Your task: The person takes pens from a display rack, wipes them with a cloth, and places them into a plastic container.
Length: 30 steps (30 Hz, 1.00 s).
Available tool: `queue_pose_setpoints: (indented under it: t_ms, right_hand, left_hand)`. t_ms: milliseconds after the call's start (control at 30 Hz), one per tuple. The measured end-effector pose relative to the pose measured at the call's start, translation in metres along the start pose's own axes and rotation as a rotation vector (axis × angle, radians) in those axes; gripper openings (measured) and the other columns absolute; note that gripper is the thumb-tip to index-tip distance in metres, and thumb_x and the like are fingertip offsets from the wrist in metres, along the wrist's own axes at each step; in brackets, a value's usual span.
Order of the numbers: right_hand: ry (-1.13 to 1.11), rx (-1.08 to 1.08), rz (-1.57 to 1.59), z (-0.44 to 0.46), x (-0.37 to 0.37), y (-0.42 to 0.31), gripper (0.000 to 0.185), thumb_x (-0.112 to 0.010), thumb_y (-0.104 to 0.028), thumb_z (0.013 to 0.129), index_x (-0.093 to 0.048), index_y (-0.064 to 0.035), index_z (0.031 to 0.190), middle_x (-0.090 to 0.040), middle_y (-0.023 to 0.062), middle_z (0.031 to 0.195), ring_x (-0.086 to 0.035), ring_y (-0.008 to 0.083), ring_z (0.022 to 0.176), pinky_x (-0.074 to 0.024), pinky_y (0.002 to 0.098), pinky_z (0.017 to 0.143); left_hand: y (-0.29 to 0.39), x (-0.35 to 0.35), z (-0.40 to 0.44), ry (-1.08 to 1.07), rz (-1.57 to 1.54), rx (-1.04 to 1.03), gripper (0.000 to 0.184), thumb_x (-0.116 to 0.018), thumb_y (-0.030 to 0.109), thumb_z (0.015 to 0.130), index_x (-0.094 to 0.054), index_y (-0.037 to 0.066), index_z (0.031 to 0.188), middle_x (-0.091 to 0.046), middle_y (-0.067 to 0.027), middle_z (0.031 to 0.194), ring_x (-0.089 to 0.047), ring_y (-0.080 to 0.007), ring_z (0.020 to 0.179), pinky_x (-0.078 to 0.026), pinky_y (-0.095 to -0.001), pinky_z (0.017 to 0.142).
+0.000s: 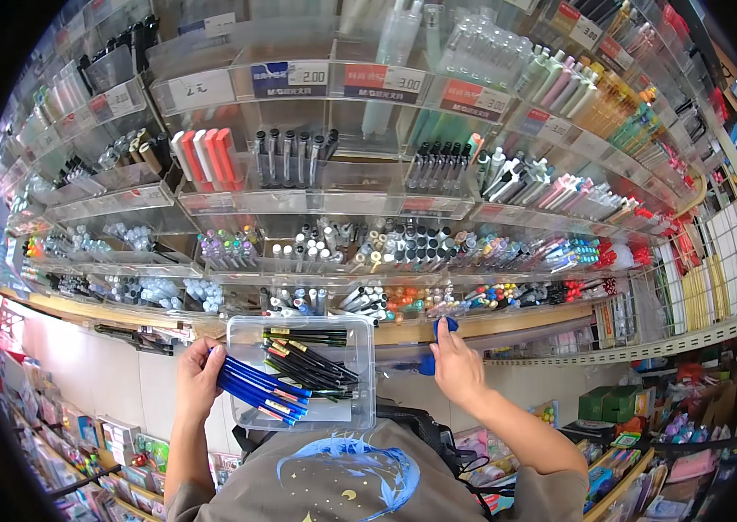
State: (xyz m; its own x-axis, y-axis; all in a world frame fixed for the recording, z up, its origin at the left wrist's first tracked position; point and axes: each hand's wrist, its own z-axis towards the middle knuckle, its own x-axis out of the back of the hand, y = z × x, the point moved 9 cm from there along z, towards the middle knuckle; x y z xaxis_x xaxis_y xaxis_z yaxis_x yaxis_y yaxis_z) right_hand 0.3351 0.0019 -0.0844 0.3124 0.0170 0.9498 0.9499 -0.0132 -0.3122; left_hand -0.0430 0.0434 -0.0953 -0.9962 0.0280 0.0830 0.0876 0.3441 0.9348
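My left hand is closed around a fanned bundle of blue pens, held over the left part of a clear plastic box. Inside that box lie several black pens, some with orange labels. The box sits in front of my body, just below the shelf edge. My right hand is closed on a blue object near the wooden shelf edge. Blue shows at its fingertips and beside the palm, but the hand covers much of the object, so its kind is unclear.
A tiered clear acrylic pen rack fills the view ahead, with price tags and many upright pens. A wooden edge runs along its front. A wire rack stands at right. Stationery bins line the lower left.
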Motion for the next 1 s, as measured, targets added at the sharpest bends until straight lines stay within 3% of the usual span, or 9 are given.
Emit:
queue_pose_setpoints:
  t_ms: [333, 367, 667, 833, 1000]
  right_hand:
    - [0.078, 0.182, 0.255, 0.001, 0.015, -0.026, 0.034, -0.052, -0.012, 0.085, -0.049, -0.0024, 0.118, -0.058, 0.0165, 0.094, -0.058, 0.0359, 0.074, -0.0475, 0.0422, 0.062]
    - [0.044, 0.181, 0.245, -0.001, 0.015, -0.026, 0.032, -0.053, -0.013, 0.084, -0.05, -0.0075, 0.115, -0.058, 0.0139, 0.09, -0.057, 0.0358, 0.07, -0.047, 0.0439, 0.059]
    - [0.285, 0.114, 0.366, 0.012, 0.024, -0.017, 0.018, -0.053, -0.012, 0.084, -0.051, -0.0016, 0.098, -0.059, 0.0171, 0.084, -0.058, 0.0358, 0.075, -0.0465, 0.0422, 0.062]
    - [0.213, 0.135, 0.34, 0.024, 0.0, -0.029, 0.017, -0.056, -0.011, 0.082, -0.054, -0.004, 0.097, -0.059, 0.0154, 0.084, -0.058, 0.0346, 0.074, -0.0464, 0.0414, 0.062]
    - [0.101, 0.429, 0.404, 0.017, 0.01, -0.064, 0.014, -0.06, -0.01, 0.079, -0.056, -0.0049, 0.091, -0.06, 0.0131, 0.083, -0.058, 0.0319, 0.072, -0.0469, 0.0379, 0.062]
  left_hand:
    - [0.007, -0.002, -0.002, -0.01, 0.002, 0.05, 0.019, -0.055, 0.024, 0.088, -0.051, 0.008, 0.078, -0.043, 0.0066, 0.055, -0.035, -0.0013, 0.04, -0.026, -0.0171, 0.034]
    - [0.008, -0.002, -0.002, -0.004, 0.001, 0.046, 0.019, -0.055, 0.024, 0.089, -0.051, 0.008, 0.078, -0.043, 0.0065, 0.055, -0.035, -0.0013, 0.04, -0.025, -0.0171, 0.034]
    - [0.006, 0.0, -0.003, 0.011, -0.042, 0.072, 0.016, -0.055, 0.022, 0.088, -0.051, 0.009, 0.079, -0.044, 0.0061, 0.054, -0.035, -0.0014, 0.039, -0.025, -0.017, 0.034]
    - [0.004, 0.001, -0.003, 0.002, -0.096, 0.05, 0.018, -0.054, 0.022, 0.089, -0.05, 0.009, 0.078, -0.045, 0.0053, 0.055, -0.035, -0.002, 0.038, -0.026, -0.0171, 0.033]
    - [-0.001, 0.004, -0.001, -0.031, -0.102, 0.031, 0.019, -0.053, 0.024, 0.09, -0.051, 0.008, 0.079, -0.045, 0.0049, 0.056, -0.037, -0.0024, 0.041, -0.027, -0.0177, 0.035]
